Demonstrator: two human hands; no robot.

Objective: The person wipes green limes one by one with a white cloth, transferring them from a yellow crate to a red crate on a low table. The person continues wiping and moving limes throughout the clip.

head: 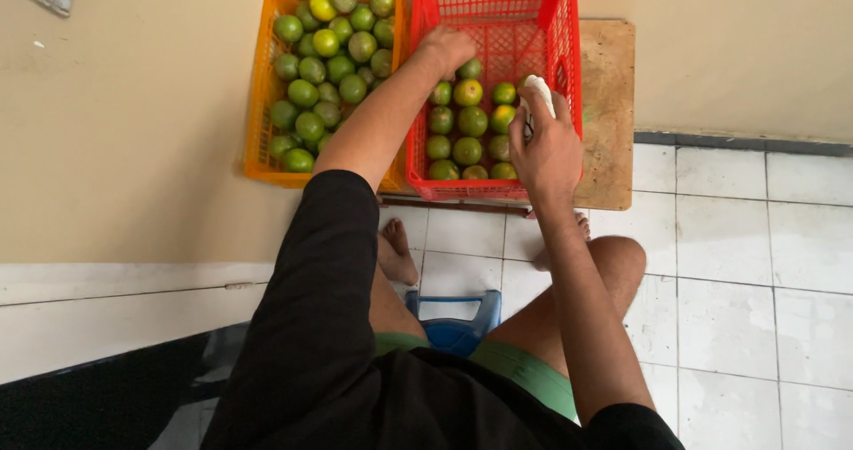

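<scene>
My left hand (pixel 447 48) reaches into the red crate (pixel 426 103), fingers curled down over the green citrus fruits (pixel 469 121) lying in its bottom; whether it grips one is hidden. My right hand (pixel 548 148) hovers over the crate's right side, closed around a white cloth (pixel 539 91). To the left, an orange crate (pixel 259 112) is heaped with more green and yellowish fruits (pixel 324 68).
Both crates stand against a beige wall; the red one rests on a wooden board (pixel 608 103). I sit on a low blue stool (pixel 458 321), bare feet (pixel 396 256) on white floor tiles (pixel 737 263). A dark mat (pixel 98 397) lies at lower left.
</scene>
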